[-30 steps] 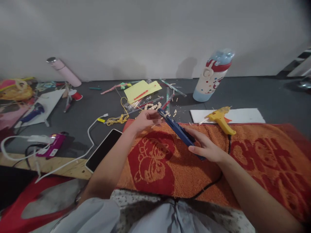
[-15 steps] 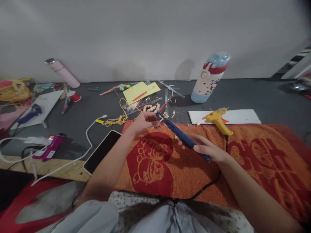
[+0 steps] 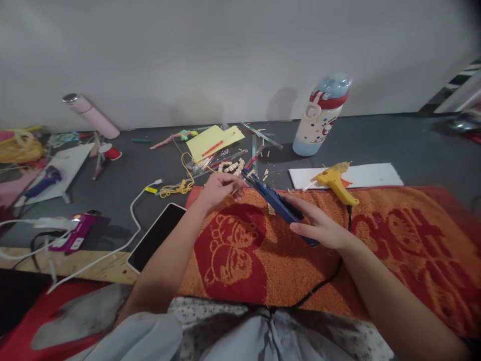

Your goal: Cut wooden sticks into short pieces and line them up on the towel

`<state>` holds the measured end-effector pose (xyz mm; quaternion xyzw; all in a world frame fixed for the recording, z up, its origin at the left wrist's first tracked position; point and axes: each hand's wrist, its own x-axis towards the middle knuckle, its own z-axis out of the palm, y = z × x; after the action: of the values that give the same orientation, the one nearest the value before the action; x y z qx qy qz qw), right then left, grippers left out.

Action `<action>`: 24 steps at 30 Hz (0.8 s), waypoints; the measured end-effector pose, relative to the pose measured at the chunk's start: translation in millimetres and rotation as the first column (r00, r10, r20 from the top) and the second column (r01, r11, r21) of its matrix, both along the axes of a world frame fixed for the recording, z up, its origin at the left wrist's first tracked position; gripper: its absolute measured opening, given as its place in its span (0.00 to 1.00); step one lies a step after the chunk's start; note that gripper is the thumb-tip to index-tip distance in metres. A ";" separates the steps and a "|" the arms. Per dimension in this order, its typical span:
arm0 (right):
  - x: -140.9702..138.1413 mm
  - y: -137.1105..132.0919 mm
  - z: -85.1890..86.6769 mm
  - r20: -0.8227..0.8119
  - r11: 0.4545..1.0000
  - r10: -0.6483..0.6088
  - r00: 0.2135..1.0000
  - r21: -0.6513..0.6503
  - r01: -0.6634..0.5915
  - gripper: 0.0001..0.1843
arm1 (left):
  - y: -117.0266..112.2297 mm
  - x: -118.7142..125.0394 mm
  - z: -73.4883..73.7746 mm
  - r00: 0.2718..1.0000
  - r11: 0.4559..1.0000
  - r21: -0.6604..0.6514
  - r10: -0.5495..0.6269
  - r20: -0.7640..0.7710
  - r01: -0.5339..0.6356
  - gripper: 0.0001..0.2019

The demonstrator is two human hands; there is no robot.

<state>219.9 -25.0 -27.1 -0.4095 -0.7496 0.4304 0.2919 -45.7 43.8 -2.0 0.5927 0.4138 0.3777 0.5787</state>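
My right hand (image 3: 317,223) is wrapped round a long dark-blue hand tool (image 3: 276,200), its narrow jaw end pointing up and to the left. The tool's two long halves stand apart, with a dark part between them. Just left of the jaw, my left hand (image 3: 223,189) is closed in a pinch on a small thin pale stick (image 3: 235,191), mostly hidden by the fingers. Under both hands lies an orange and red towel (image 3: 289,271). A small pale wooden piece (image 3: 271,209) shows beneath the tool.
Behind the hands lie a ring of small wooden pieces (image 3: 233,165), yellow paper (image 3: 210,143) and yellow cord (image 3: 176,189). A yellow glue gun (image 3: 338,185) rests on a white board (image 3: 372,175) near a bottle (image 3: 315,123). At left are a phone (image 3: 156,235) and a purple power strip (image 3: 77,231).
The blue tool's halves have spread apart, and my right hand's fingers have opened with them. My left hand has drawn slightly left, away from the jaw.
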 end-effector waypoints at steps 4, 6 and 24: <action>5.1 1.4 -1.7 0.068 0.997 -0.061 0.996 0.042 0.058 0.39 | 3.8 -1.1 -4.3 0.994 0.996 0.000 0.085 0.073 -0.085 0.21; 10.2 2.9 -1.1 0.125 0.991 -0.119 0.985 0.082 0.109 0.39 | 5.2 -0.6 -6.8 0.988 0.992 0.005 0.121 0.098 -0.123 0.21; 10.4 3.1 0.7 0.739 0.879 -0.427 0.520 0.474 0.049 0.38 | -4.2 13.5 -13.1 0.985 0.986 0.126 0.123 -0.122 -0.108 0.16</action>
<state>230.3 -21.8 -26.4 -0.5956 -0.8021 -0.0193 0.0388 -32.1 39.6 -15.1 0.6243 0.4611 0.3954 0.4913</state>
